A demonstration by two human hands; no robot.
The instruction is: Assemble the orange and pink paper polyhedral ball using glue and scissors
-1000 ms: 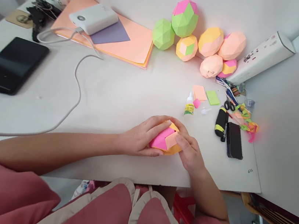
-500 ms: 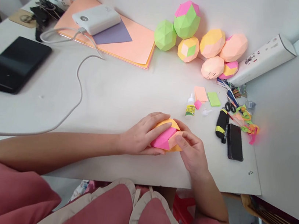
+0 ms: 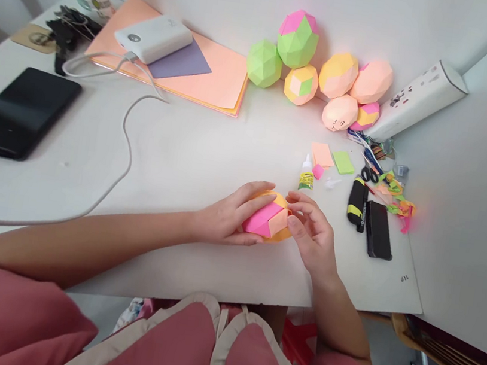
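Note:
A folded paper ball with pink, peach and yellow-orange faces sits low over the desk near its front edge. My left hand is wrapped round its left side, thumb below and fingers over the top. At the right side of the ball, my right hand has thumb and fingertips closed on its edge by the peach face; what exactly lies between the fingertips is partly hidden. Just beyond the hands stands a small glue bottle with a yellow-green label.
Several finished paper balls rest against the wall. Sticky-note pads, scissors, a cutter, a black phone and paper scraps lie right. A tablet, a power bank and its white cable are left.
My right thumb has slid off the peach face to the ball's right edge, and that face shows more fully. My left hand keeps its hold. The whole view has shifted slightly.

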